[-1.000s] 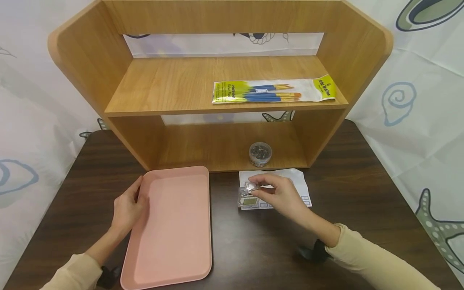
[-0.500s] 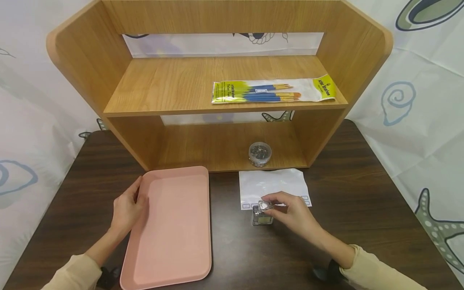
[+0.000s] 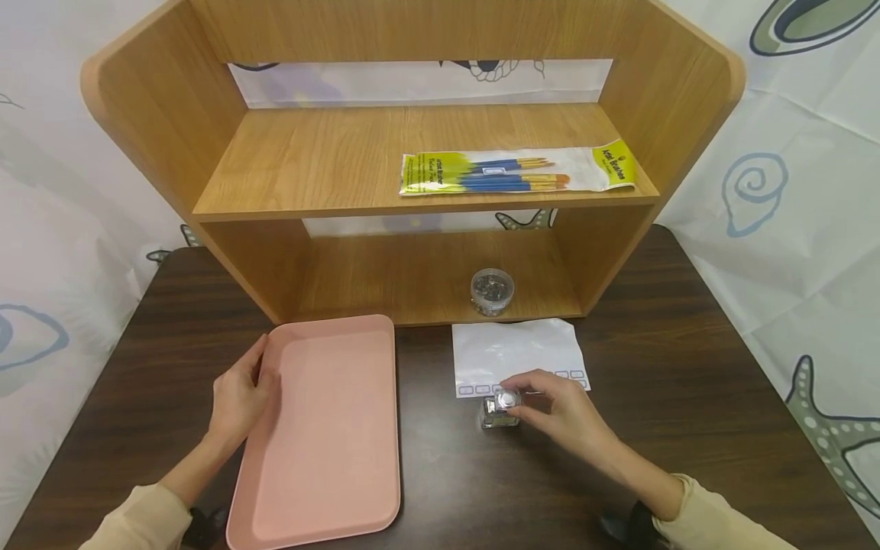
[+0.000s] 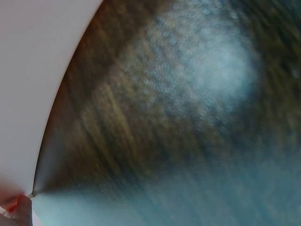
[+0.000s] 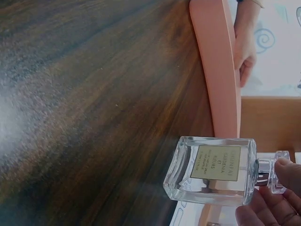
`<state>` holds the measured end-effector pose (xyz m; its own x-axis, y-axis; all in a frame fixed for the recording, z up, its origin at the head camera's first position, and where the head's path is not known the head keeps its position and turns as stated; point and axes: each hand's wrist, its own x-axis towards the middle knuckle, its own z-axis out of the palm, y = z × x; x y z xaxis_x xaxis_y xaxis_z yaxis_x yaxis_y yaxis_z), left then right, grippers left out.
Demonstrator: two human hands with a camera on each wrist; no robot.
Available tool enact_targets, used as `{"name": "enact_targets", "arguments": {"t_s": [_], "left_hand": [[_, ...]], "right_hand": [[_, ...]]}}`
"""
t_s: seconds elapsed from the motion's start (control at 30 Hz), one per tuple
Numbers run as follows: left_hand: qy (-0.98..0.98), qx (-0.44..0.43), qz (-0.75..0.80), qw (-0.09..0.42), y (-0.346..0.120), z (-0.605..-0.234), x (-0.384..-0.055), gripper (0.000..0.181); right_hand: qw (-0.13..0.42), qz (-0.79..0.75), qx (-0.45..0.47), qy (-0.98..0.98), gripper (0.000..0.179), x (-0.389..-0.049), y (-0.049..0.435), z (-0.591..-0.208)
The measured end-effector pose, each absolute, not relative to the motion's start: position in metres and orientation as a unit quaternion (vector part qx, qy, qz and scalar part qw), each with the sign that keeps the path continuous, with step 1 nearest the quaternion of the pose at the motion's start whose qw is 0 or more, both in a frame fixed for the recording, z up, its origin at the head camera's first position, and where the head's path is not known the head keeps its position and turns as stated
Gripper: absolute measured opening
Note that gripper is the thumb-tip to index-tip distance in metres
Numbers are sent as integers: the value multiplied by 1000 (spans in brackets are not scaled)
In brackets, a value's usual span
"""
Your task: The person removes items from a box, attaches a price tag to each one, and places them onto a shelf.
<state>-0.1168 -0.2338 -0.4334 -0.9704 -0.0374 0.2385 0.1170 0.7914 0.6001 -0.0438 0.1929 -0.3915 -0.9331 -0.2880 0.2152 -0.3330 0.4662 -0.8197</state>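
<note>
In the head view my right hand [image 3: 567, 412] pinches the clear cap of a square glass perfume bottle [image 3: 496, 415], just at the front edge of a white paper sheet. The right wrist view shows the bottle [image 5: 211, 172] with a pale label, its cap between thumb and fingers of the right hand [image 5: 277, 202]. I cannot tell whether its base touches the table. My left hand [image 3: 237, 397] grips the left rim of a pink tray [image 3: 330, 428]. In the left wrist view only a bit of that hand [image 4: 19, 209] shows at the tray's edge.
A wooden shelf unit [image 3: 426, 210] stands at the back of the dark table [image 3: 440, 489]. A pack of artist brushes [image 3: 519, 172] lies on its upper shelf. A round clear tub of small metallic pieces [image 3: 492, 290] sits on the lower one. The paper sheet [image 3: 516, 351] lies before it.
My right hand has carried the bottle from over the paper toward me and a little right, to the paper's front edge. The left hand and the tray have stayed in place.
</note>
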Motion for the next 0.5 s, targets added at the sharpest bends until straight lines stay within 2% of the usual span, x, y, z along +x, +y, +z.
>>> {"name": "enact_targets", "arguments": {"t_s": [0.33,0.5], "left_hand": [[-939,-20,-323,114,-235,-433,-117,48],[-940,-26,-318,120,-235,-436,-119,47]], "right_hand": [[29,490,216,-844,35,-45,196,-396],[38,507,168,-845,29,-54,203,-390]]}}
